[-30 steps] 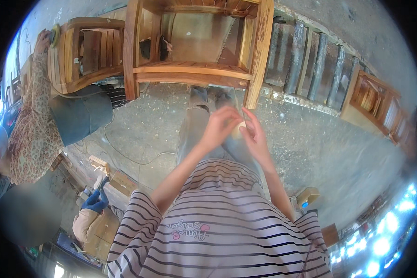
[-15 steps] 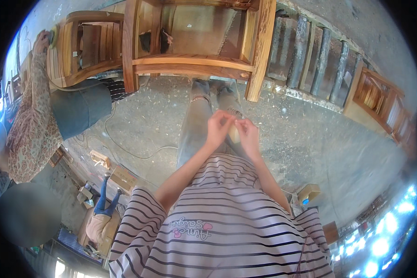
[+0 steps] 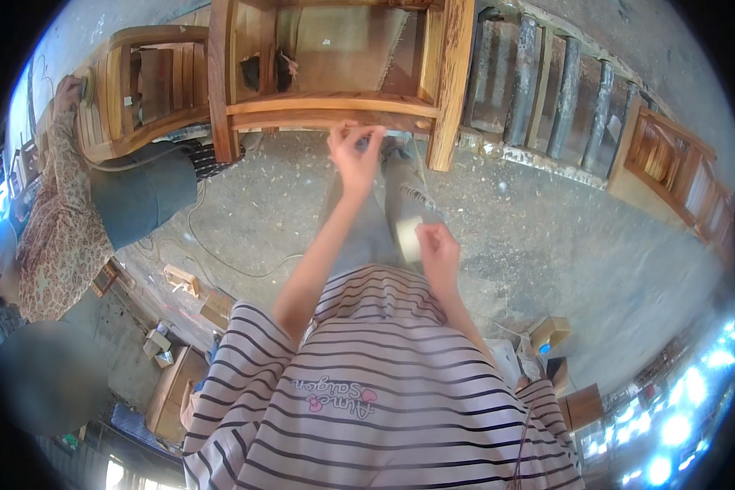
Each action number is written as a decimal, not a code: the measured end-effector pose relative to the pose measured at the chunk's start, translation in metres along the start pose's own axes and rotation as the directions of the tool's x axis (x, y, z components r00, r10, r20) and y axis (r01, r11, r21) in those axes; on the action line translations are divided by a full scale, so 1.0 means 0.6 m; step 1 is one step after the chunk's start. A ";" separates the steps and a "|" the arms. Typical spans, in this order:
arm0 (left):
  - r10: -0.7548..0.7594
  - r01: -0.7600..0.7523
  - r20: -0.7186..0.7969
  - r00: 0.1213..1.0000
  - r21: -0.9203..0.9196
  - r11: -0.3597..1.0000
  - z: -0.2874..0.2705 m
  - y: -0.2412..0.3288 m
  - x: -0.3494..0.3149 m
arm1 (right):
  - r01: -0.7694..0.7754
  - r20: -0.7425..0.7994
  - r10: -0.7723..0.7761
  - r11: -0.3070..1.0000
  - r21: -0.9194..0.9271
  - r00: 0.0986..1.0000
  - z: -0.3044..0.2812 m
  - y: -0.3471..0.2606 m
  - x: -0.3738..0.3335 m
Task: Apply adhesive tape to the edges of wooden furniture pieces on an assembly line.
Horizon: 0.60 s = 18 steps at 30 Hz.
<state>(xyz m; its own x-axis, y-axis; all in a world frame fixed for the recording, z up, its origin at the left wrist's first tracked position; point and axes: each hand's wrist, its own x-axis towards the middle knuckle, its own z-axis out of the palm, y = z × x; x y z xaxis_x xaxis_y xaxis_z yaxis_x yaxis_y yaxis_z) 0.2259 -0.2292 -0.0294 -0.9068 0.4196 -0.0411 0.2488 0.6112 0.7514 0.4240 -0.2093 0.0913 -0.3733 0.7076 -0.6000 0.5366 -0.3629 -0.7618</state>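
Observation:
My left hand [image 3: 356, 159] is stretched forward, close to the front rail of a wooden furniture frame [image 3: 335, 104]. Its fingers are bent toward the thumb in a pinch; whatever they hold, if anything, is too small to make out. Lower down, in front of my striped shirt, my right hand [image 3: 439, 251] is closed. At its fingertips is a pale cream, flat-looking piece [image 3: 408, 242], smeared by motion, its kind unclear. Both hands are apart, above my legs. The frame is brown wood with thick square legs and an open middle.
Left, a person in a patterned top [image 3: 61, 253] touches a slatted wooden chair [image 3: 143, 90]. A rack of grey bars [image 3: 559, 102] stands right of the frame, then another wooden piece [image 3: 670, 167]. A cable [image 3: 220, 253] crosses the concrete floor [image 3: 539, 237]. Cartons [image 3: 218, 308] lie behind left.
My hands were together and have parted. The left has moved forward to the wooden rail; the right has come slightly down with the pale piece. The person lying at lower left is now mostly hidden.

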 end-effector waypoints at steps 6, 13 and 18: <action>-0.155 0.163 -0.120 0.981 0.066 0.984 0.084 0.031 -0.009 | 0.020 0.034 -0.021 0.999 0.027 0.999 -0.011 -0.005 0.039; -0.504 0.439 -0.379 0.776 -0.250 0.863 0.121 0.053 -0.023 | 0.022 0.026 -0.022 1.000 0.006 0.999 -0.026 -0.007 0.045; -0.792 0.483 0.116 0.599 -0.842 0.242 0.136 0.039 -0.019 | 0.056 -0.016 -0.054 0.992 0.118 0.998 -0.052 -0.050 0.067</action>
<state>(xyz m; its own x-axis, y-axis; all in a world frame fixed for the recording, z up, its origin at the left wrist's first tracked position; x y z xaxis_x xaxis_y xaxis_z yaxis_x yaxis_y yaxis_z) 0.2696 -0.1650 -0.0650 -0.7007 -0.1551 -0.6964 -0.6642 -0.2146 0.7161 0.4164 -0.1510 0.0975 -0.3895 0.7359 -0.5538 0.4222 -0.3917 -0.8175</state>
